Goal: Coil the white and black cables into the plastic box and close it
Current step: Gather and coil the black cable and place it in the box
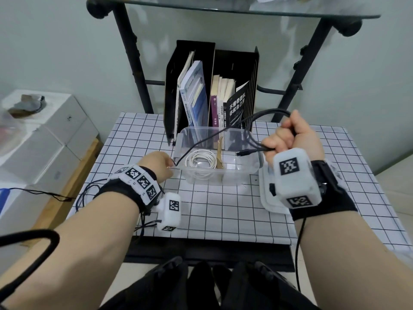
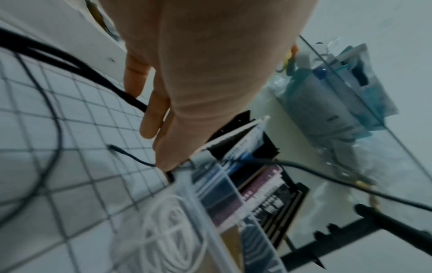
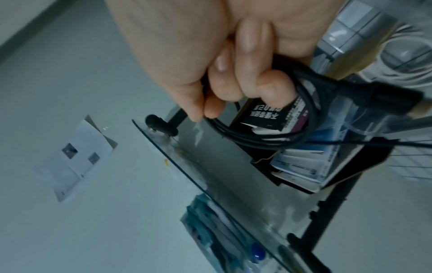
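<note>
A clear plastic box [image 1: 243, 175] stands open on the checked tablecloth, with the white cable [image 1: 201, 161] coiled inside at its left. My right hand [image 1: 276, 145] is a fist above the box's right side and grips several loops of the black cable [image 1: 250, 130]; one plug end sticks out to the left. In the right wrist view the curled fingers [image 3: 245, 55] clamp the black cable [image 3: 280, 142]. A taut strand runs down to my left hand [image 1: 171, 164], which pinches it at the box's left rim. The left wrist view shows the left hand [image 2: 167, 166], the white cable [image 2: 168, 230] and the box [image 2: 210, 218].
The box's lid [image 1: 269, 204] lies on the table under my right wrist. A black file holder [image 1: 192, 52] with books stands right behind the box. A black frame carries a glass shelf [image 1: 223, 10] overhead. White cartons [image 1: 44, 142] are stacked left of the table.
</note>
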